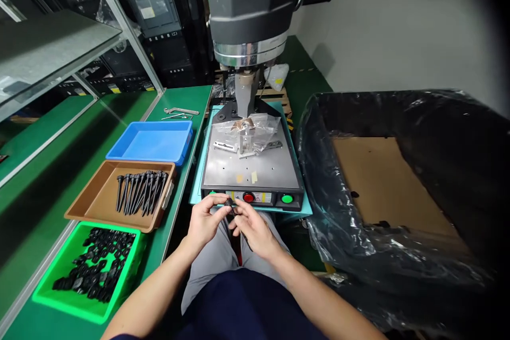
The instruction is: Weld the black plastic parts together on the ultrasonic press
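Note:
My left hand point(206, 220) pinches a small black plastic part point(229, 203) between thumb and fingertips, just in front of the machine's control panel. From the other side my right hand point(255, 227) has its curled fingers on the same piece. Most of the piece is covered by the fingers, so its full shape is hidden. To my left, a brown tray point(90, 191) holds several black rods point(141, 191) with wider heads. Nearer me, a green bin point(42, 292) contains many small black plastic parts point(98, 265).
Ahead stands a press-like machine point(251, 16) over a metal plate point(225, 170), with a plastic-wrapped fixture point(247, 141), a red button point(248, 197) and a green button point(287, 198). A blue tray point(149, 141) and wrenches point(181, 111) lie left. A black-lined box point(330, 212) stands right.

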Motion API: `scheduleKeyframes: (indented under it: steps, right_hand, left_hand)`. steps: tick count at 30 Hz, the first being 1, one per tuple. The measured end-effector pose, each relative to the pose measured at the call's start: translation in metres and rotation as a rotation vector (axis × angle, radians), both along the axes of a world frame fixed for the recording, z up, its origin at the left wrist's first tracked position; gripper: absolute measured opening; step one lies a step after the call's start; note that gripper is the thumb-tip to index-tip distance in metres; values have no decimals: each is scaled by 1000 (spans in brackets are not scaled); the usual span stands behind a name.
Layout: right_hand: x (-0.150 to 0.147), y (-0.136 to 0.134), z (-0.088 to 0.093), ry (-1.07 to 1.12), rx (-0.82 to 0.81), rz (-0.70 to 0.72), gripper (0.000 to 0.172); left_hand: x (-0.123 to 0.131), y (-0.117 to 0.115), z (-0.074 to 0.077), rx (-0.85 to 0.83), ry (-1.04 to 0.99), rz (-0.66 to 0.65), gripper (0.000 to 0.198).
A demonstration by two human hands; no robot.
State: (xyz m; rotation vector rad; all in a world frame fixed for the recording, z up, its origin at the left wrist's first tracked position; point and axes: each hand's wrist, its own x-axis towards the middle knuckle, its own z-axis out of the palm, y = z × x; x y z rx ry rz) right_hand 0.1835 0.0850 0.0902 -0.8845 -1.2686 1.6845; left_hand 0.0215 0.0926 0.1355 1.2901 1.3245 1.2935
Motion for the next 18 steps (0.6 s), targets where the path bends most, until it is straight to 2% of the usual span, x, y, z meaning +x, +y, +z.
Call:
scheduleKeyframes:
  steps: [2, 6, 10, 11, 13, 16, 18]
  right_hand:
    - [4, 11, 2, 55, -76, -16, 56]
    - [12, 31, 6, 43, -142, -107, 51]
    - [24, 51, 6, 103, -208, -158, 46]
    - [28, 56, 6, 116, -216, -184, 45]
    - [36, 66, 10, 138, -212, -254, 42]
    - [46, 77, 19, 180, -194, -344, 41]
    - [48, 80, 23, 193, -186, -361, 43]
  left_hand:
    - [8, 8, 1, -16, 29, -75, 15]
    - [19, 25, 3, 9, 109, -184, 14]
    - [22, 43, -8, 17, 162, -286, 29]
    - [22, 49, -14, -17, 118, -265, 31]
    - [22, 65, -28, -147, -63, -138, 31]
    - [24, 103, -46, -423, -523, 123, 28]
    - [25, 131, -53, -522, -742, 229, 24]
